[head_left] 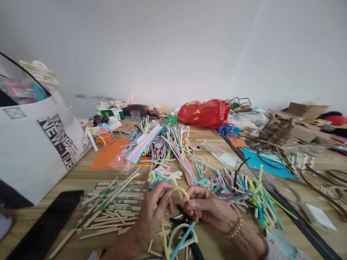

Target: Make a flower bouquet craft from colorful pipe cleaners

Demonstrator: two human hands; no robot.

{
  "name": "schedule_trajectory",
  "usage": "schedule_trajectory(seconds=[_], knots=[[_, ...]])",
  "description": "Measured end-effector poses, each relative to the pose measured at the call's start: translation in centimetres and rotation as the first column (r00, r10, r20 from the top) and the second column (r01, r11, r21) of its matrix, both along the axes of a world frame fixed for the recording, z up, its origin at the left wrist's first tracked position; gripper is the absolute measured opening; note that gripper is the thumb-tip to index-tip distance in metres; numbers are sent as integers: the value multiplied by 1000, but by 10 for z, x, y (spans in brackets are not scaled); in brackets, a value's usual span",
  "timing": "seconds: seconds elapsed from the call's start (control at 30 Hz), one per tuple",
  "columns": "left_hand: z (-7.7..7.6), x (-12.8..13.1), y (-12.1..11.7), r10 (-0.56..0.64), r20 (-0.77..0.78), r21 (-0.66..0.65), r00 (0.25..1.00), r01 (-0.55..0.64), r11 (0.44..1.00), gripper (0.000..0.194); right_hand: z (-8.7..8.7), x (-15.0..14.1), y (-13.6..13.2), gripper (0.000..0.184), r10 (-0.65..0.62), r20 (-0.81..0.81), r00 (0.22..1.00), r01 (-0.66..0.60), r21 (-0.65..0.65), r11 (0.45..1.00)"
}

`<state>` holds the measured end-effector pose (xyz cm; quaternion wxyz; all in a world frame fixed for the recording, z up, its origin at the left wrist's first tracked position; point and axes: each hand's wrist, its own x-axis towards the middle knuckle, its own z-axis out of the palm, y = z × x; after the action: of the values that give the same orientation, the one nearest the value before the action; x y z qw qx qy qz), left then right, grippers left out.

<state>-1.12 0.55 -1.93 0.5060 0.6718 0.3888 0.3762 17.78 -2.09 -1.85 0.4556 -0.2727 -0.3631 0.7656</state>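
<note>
The wood-grained surface (210,134) carries everything. At its left stands the white bag (21,137), upright and filled past its rim, apparently set aside to leave your middle free. Ahead lie the loose stems (176,139), heaped beyond your fingers, probably for easy picking; a second pile (241,187) sits to the right. The red bag (203,113) rests behind, near the wall. The phone (46,227) lies flat at the left edge, beside the sticks (116,201). Your left hand (155,206) and right hand (208,206) meet in the middle, just above a tool (185,216). Each grip pinches the yellow stem (179,189) between thumb and fingers; its bend arches between them, seemingly held from both sides so the curve can be controlled. The pastel flowers (162,175) are just beyond your left fingers. Whether your right hand also holds the blue stem (183,241) cannot be told.
</note>
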Motion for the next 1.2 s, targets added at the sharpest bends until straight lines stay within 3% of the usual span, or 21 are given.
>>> schedule_trajectory(seconds=[0.23, 0.47, 0.53, 0.63, 0.7, 0.77, 0.87, 0.93, 1.07, 1.2], knots=[[-2, 7, -6, -89, -175, 56, 981, 100, 993, 22, -7, -4, 3, 23, -183, 131, 974, 179, 48, 983], [-11, 12, -8, -124, -77, -86, 989, 117, 989, 18, -12, -9, 1, 20, -311, 401, 862, 202, 291, 935], [-13, 12, -6, -125, -14, -152, 992, 121, 981, 18, -8, -10, -3, 15, -404, 507, 761, 166, 450, 878], [-17, 12, -2, -155, 111, -249, 982, 178, 952, 22, -4, -11, -8, 10, -587, 587, 558, -6, 710, 704], [-19, 13, 1, -169, 184, -286, 968, 217, 933, 26, -5, -10, -10, 16, -664, 582, 469, -148, 793, 591], [-20, 13, 3, -193, 250, -313, 949, 268, 911, 30, -7, -8, -11, 23, -704, 592, 392, -272, 806, 526], [-20, 14, 5, -214, 310, -334, 926, 317, 888, 37, -9, -6, -11, 24, -717, 629, 299, -377, 769, 517], [-21, 15, 4, -186, 306, -332, 934, 288, 898, 40, -8, -6, -11, 21, -710, 646, 281, -383, 754, 535], [-25, 19, 1, -106, 258, -350, 960, 196, 916, 45, -8, -7, -11, 17, -710, 634, 307, -339, 770, 541], [-30, 21, -1, -80, 241, -323, 967, 157, 933, 46, -14, -8, -10, 34, -730, 583, 357, -254, 812, 525]])
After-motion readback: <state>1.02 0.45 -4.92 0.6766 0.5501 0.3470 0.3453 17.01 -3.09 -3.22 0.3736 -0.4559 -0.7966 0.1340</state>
